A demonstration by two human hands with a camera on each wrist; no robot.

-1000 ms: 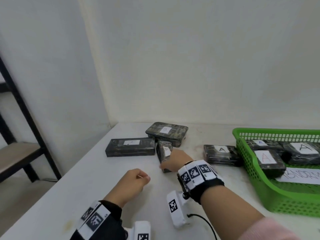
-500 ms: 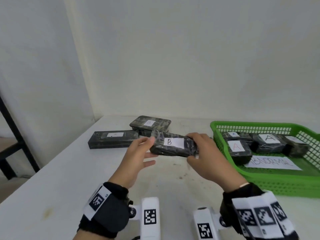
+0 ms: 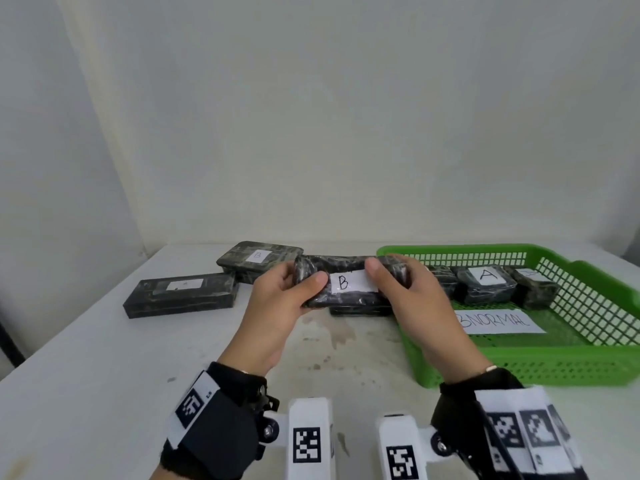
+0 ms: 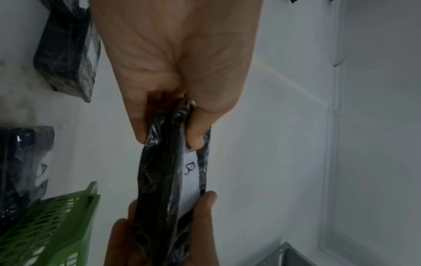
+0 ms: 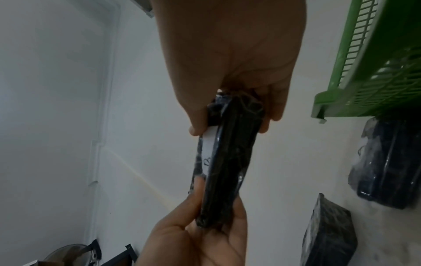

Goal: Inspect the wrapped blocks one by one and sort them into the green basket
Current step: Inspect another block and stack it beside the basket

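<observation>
I hold a dark wrapped block with a white label marked B above the table, level, between both hands. My left hand grips its left end, thumb on the front. My right hand grips its right end, thumb on the label's edge. The left wrist view shows the block edge-on, pinched by my left hand. Seen from the right wrist, the block is pinched by my right hand. The green basket stands at the right and holds several blocks; one is marked A.
A long dark block and a block marked B lie on the white table at the back left. Another block lies under the held one. A paper reading ABNORMAL lies in the basket. Walls stand close behind and left.
My right hand lifted the B block off the table, my left hand joined it, and both have brought it nearer and turned its label toward me. The view swung right.
</observation>
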